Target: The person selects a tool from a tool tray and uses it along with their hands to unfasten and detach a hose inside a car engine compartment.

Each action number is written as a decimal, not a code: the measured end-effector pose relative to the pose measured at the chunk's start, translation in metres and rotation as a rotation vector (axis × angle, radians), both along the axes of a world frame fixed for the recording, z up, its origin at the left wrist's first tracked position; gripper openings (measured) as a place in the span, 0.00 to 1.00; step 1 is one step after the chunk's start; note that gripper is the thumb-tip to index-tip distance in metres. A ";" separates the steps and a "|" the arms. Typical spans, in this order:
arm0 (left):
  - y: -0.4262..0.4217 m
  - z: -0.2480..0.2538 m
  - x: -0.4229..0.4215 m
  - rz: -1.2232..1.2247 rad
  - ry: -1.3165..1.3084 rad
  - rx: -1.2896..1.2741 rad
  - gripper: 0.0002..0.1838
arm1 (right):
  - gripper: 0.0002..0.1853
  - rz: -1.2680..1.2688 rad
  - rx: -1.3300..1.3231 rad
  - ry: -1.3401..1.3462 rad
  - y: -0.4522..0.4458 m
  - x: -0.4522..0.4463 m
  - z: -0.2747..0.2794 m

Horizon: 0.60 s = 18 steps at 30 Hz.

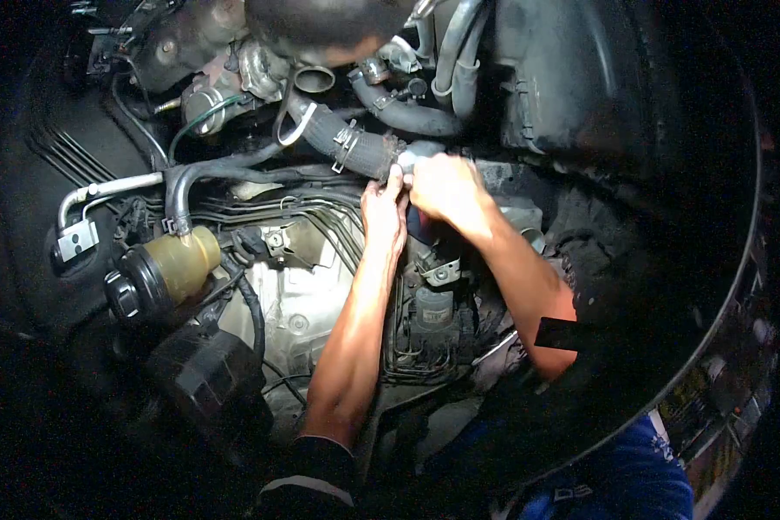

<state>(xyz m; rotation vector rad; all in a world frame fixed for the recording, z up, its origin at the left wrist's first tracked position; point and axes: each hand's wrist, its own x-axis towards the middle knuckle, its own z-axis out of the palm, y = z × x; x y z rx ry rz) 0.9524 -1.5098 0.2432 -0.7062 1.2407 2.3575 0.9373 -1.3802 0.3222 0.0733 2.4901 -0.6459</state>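
Observation:
A thick ribbed black rubber hose (361,147) runs across the upper middle of the engine bay, with a metal hose clamp (347,146) around it. My left hand (384,212) is at the hose's right end from below, its thumb pointing up against it and its other fingers curled, partly hidden. Just to the right, my right hand (449,189) is closed in a fist beside a brightly lit, shiny part (414,156) at the hose end. Glare and the knuckles hide what that fist holds. Both hands nearly touch each other.
A yellowish fluid reservoir (182,260) with a black cap stands at left. Thin metal lines (321,212) run below the hose. An open pipe mouth (315,80) lies above it. A large black plastic housing (563,78) fills the upper right. Below my hands sits a black module (433,308).

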 end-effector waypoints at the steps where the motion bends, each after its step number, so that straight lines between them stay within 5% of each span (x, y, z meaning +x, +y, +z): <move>1: 0.000 -0.001 -0.002 0.003 -0.031 -0.022 0.19 | 0.20 0.026 -0.003 0.032 0.001 -0.008 0.010; 8: -0.007 -0.011 0.002 -0.075 0.044 -0.225 0.14 | 0.21 -0.274 -0.226 -0.101 -0.006 0.024 -0.044; 11: -0.017 -0.025 0.001 -0.082 0.051 -0.225 0.13 | 0.21 -0.208 -0.082 -0.107 -0.012 0.019 -0.019; 18: -0.023 -0.020 0.005 -0.187 0.087 -0.394 0.12 | 0.20 -0.381 -0.192 0.073 -0.028 0.043 -0.062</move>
